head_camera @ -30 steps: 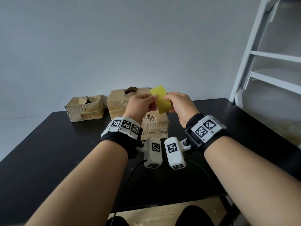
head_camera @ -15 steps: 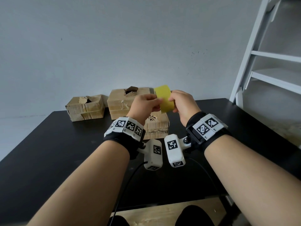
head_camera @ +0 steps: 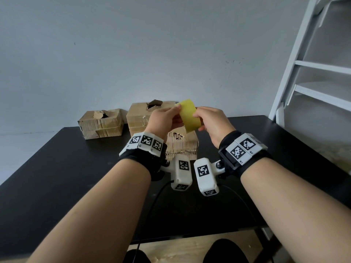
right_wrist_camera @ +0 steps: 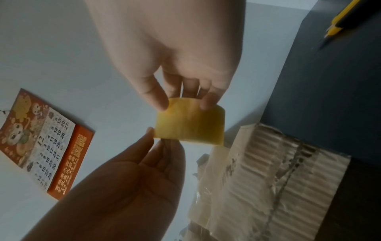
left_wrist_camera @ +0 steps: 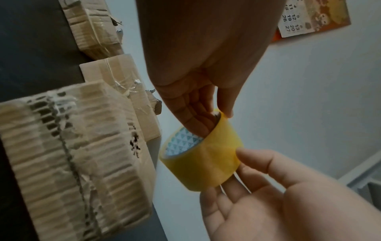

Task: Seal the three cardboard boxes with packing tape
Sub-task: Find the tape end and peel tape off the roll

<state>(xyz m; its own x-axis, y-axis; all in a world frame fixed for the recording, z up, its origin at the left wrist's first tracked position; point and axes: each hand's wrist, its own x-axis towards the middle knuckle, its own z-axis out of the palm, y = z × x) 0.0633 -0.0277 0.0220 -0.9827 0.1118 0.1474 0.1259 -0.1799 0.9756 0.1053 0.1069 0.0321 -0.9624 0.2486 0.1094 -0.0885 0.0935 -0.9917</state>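
Note:
A yellow packing tape roll [head_camera: 190, 118] is held up between both hands above the boxes. My left hand [head_camera: 177, 111] grips it with fingers inside the core and thumb on the outer rim, as the left wrist view shows at the roll [left_wrist_camera: 208, 161]. My right hand [head_camera: 197, 120] pinches the roll's outer face [right_wrist_camera: 189, 125] between thumb and fingers. Three worn cardboard boxes stand on the black table [head_camera: 57, 168]: one at the left [head_camera: 101, 124], one behind [head_camera: 140, 114], and one in front [head_camera: 182, 145], partly hidden by my left wrist.
A yellow and black utility knife [right_wrist_camera: 338, 22] lies on the table to the right of the boxes. A calendar [right_wrist_camera: 47, 143] hangs on the grey wall. A white ladder-like frame [head_camera: 303, 73] stands past the table's right side.
The tape roll has turned and tilted a little between my fingers. Both hands stay at about the same height over the front box.

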